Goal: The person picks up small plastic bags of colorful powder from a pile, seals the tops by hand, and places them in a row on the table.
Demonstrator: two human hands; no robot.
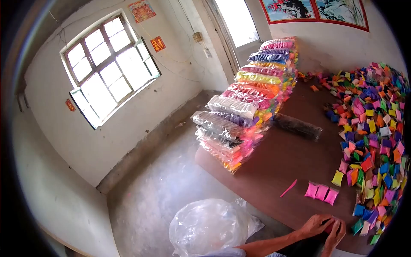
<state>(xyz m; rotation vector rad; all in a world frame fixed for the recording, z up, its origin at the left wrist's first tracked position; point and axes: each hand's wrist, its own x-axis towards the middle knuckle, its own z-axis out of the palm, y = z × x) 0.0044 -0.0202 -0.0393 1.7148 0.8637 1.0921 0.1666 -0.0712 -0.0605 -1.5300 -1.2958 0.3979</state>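
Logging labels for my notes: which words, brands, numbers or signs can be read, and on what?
None can be read.
Large red-and-gold paper poster: too blurred.
Red-and-gold paper square right of the window: marks too blurred.
Small red paper piece left of it: too small.

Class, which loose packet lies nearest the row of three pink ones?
The yellow packet at the pile's edge, just beyond the pink row; every other loose packet lies farther off.
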